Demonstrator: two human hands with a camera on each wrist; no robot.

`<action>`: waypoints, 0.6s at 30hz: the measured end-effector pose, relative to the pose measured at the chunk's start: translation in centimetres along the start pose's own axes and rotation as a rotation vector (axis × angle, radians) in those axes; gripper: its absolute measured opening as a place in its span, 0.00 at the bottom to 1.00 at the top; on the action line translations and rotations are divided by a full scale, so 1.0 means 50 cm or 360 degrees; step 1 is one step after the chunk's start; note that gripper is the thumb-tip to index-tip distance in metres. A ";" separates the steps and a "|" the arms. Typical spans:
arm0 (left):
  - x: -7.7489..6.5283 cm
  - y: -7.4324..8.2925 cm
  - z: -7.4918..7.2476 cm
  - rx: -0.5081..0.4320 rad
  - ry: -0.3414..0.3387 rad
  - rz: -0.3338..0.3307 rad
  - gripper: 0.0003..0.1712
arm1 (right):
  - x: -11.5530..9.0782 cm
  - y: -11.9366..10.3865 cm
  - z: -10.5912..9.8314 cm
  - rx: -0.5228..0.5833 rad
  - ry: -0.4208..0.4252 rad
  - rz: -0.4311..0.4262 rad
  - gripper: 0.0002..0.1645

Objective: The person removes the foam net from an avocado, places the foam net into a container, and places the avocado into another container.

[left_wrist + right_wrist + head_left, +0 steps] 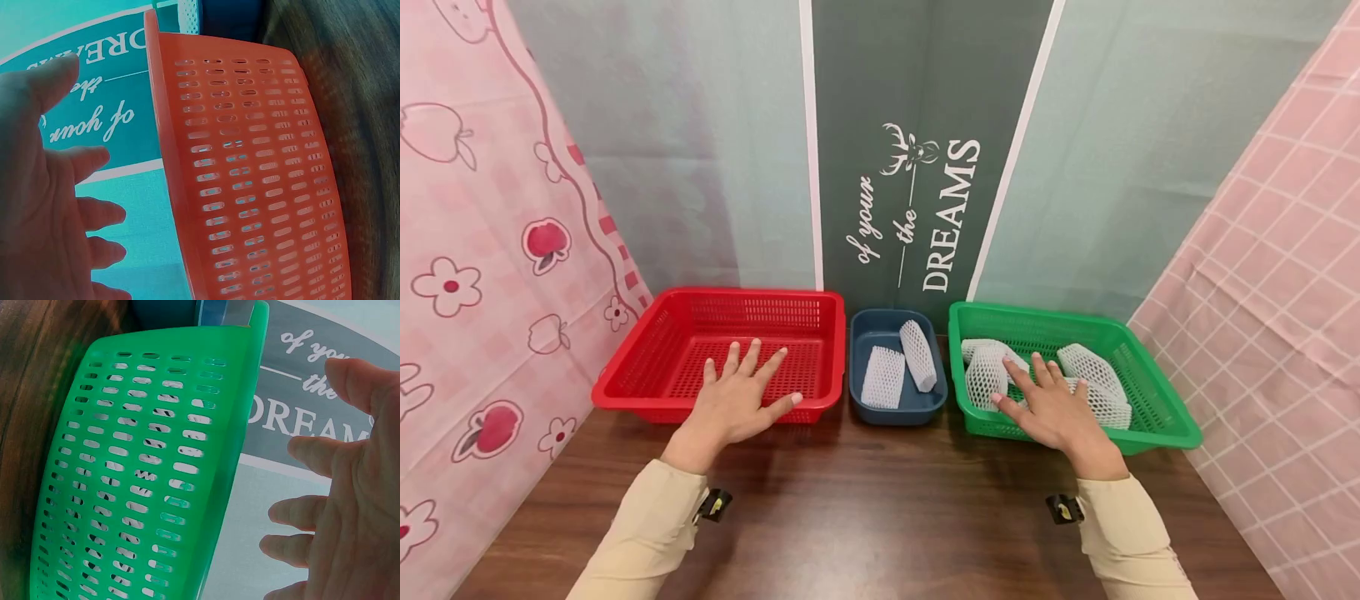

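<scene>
Two tan sleeves (643, 521) are showing closest to us, low in the head view, above the brown tabletop (850, 517). The L hand (737, 404) is hanging over the front of the red basket (752, 312), its back facing up. Its fingers are pointing away, wide apart, and it's gripping nothing. Its thumb is pointing in toward the blue tub (898, 415). The R hand (1056, 412) is hanging over the green basket (1172, 421) the same way, fingers wide apart, thumb pointing in, also gripping nothing. In the wrist views, each hand is floating apart from its basket's near wall.

A flat white net (883, 377) and a rolled white net (918, 357) are lying in the blue tub, btwn the baskets. More white nets (987, 379) are sitting in the green basket, under and beside the R hand. The views aren't showing if its fingers are brushing them.

The step in hand is looking like a hover w/ both hands. For doing it well, going slow is prob. helping, b/c the rims are standing close. The nets are looking squishy, so a light fingertip pinch would be working better than a hard squeeze.
</scene>
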State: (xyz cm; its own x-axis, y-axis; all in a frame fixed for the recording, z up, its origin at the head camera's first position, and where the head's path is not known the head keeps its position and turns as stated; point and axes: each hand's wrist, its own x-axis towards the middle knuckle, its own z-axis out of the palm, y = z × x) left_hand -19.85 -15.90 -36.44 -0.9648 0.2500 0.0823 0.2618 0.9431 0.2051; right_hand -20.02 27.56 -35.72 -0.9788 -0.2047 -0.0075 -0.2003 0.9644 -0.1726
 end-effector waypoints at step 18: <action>0.001 0.000 0.001 0.0118 0.0358 0.0200 0.31 | -0.004 -0.002 -0.005 -0.0092 0.0309 -0.0300 0.23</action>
State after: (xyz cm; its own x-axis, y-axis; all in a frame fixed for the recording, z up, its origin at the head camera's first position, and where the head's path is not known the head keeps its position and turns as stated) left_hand -19.92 -15.89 -36.46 -0.8925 0.3188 0.3191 0.3686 0.9232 0.1086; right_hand -19.83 27.54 -35.44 -0.9127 -0.3510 0.2095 -0.3765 0.9214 -0.0967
